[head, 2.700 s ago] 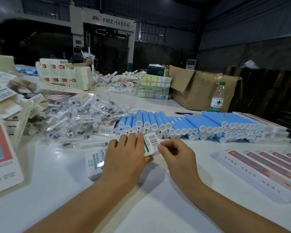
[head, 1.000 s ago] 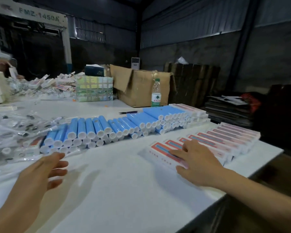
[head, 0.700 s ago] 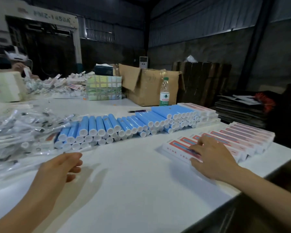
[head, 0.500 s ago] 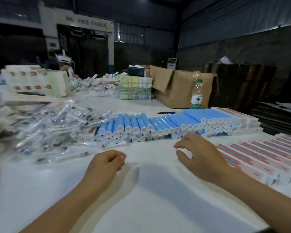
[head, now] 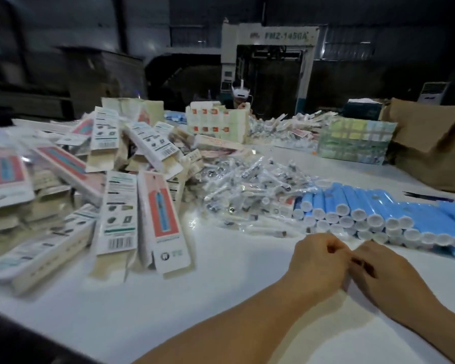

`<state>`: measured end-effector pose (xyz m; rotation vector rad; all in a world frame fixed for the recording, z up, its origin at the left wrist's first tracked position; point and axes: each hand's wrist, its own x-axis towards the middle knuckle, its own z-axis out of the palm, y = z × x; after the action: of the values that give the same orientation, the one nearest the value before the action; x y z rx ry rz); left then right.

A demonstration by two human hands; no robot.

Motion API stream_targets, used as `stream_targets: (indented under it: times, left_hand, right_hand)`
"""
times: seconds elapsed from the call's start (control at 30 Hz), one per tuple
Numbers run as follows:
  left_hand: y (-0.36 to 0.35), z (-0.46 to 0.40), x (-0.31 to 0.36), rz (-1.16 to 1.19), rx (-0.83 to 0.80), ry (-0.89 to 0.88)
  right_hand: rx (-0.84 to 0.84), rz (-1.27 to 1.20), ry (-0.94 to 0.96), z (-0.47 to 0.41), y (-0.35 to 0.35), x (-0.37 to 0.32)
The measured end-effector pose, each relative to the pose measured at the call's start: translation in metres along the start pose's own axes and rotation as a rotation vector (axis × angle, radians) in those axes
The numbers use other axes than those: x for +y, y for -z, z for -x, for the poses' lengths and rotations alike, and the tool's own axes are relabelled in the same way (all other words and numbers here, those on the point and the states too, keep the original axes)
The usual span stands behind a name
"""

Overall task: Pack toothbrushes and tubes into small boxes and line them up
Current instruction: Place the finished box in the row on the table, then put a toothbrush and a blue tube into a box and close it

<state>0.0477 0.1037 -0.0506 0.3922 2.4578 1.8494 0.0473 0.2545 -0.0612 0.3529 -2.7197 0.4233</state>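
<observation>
Head view: left hand [head: 317,261] and right hand [head: 381,271] meet at lower right, fingers curled, apparently holding nothing. Flat boxes [head: 116,206] at left, wrapped toothbrushes [head: 250,190] in the center and blue tubes [head: 373,208] at right remain unpacked, so much seems left.

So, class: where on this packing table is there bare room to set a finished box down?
Bare white table lies in front of the flat box pile, left of the left hand and right hand, reaching the near edge. Behind, wrapped toothbrushes and blue tubes crowd the middle.
</observation>
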Motion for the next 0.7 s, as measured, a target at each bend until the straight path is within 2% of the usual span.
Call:
stream_targets:
  times: [0.13, 0.2, 0.3, 0.4, 0.43, 0.6, 0.7]
  left_hand:
    - [0.034, -0.001, 0.025, -0.076, 0.038, 0.0]
    - [0.066, -0.002, 0.041, -0.189, 0.067, -0.042]
    - [0.128, 0.006, 0.055, -0.703, 0.114, -0.145]
    - [0.197, 0.025, 0.049, -1.233, 0.209, -0.105]
    - [0.218, 0.031, 0.043, -1.324, 0.166, -0.082]
    - [0.272, 0.053, 0.001, -1.712, -0.324, 0.016]
    - [0.276, 0.053, -0.017, -1.846, -0.392, 0.063]
  right_hand:
    - [0.0, 0.006, -0.019, -0.002, -0.004, 0.009]
    - [0.012, -0.016, -0.008, -0.001, -0.006, 0.013]
    - [0.04, -0.06, -0.018, 0.002, -0.009, 0.015]
    - [0.065, -0.088, -0.033, 0.003, -0.01, 0.009]
    - [0.068, -0.098, -0.037, 0.002, -0.011, 0.007]
    - [0.072, -0.084, -0.045, -0.001, -0.011, 0.003]
    - [0.067, -0.078, -0.042, -0.002, -0.012, 0.003]
